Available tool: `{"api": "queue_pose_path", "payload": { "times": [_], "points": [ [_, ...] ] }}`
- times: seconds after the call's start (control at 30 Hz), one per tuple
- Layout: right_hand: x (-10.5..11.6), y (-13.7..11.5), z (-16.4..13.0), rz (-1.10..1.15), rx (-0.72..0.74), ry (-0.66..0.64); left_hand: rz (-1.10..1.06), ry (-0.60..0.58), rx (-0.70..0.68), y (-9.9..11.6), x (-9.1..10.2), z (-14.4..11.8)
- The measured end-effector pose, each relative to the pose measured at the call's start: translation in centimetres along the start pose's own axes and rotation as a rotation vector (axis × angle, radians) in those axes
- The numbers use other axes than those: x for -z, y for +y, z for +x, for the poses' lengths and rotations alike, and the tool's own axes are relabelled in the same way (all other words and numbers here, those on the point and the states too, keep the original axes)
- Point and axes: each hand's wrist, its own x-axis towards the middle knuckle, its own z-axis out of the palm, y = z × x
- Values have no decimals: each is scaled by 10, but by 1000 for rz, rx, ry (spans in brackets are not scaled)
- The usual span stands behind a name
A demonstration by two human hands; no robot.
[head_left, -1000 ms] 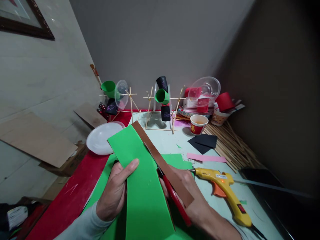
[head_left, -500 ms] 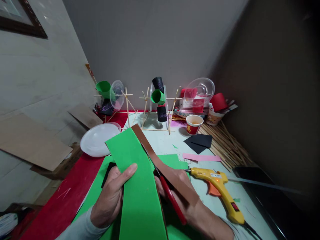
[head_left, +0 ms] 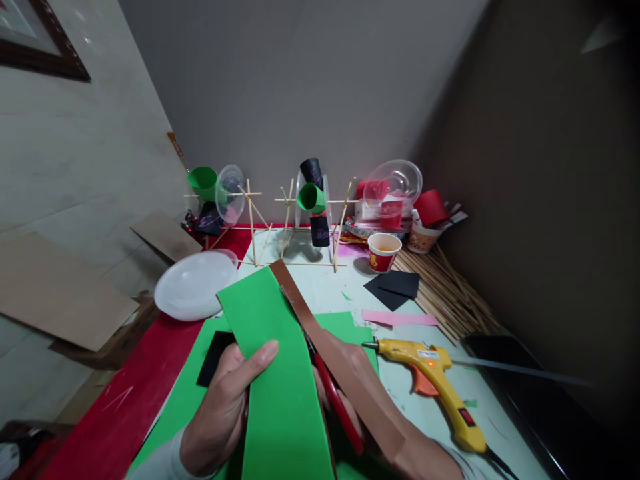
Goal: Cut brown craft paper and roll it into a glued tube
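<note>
My left hand (head_left: 220, 407) grips a green foam sheet (head_left: 273, 360) by its left edge, thumb on top, holding it up over the table. My right hand (head_left: 370, 400) holds red-handled scissors (head_left: 336, 400) whose blades run along the sheet's right side. A long brown strip (head_left: 340, 363), the sheet's brown backing, hangs off that cut edge over my right wrist. More green foam (head_left: 350, 323) and a black piece (head_left: 215, 357) lie flat underneath.
A yellow glue gun (head_left: 440, 387) lies right of my hands. A white plate (head_left: 193, 287), pink strip (head_left: 400, 319), black paper (head_left: 393, 287), red cup (head_left: 383, 252), bamboo sticks (head_left: 450, 293) and stick-and-cup models (head_left: 310, 207) stand farther back. Red sheet (head_left: 120, 407) at left.
The scissors have advanced along the sheet's right edge and the brown strip has slid lower over my right wrist. The view has shifted slightly.
</note>
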Motion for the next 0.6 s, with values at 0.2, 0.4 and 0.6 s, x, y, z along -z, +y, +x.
{"api": "queue_pose_path", "payload": {
  "times": [0.2,0.4,0.6],
  "points": [
    [-1,-4,3,28,-123,-40,2,46,19,-3,0,1],
    [-5,4,3,15,-139,-24,13,37,25,-3,3,5],
    [-3,5,2,11,-106,10,3,17,36,-1,2,4]
  ]
}}
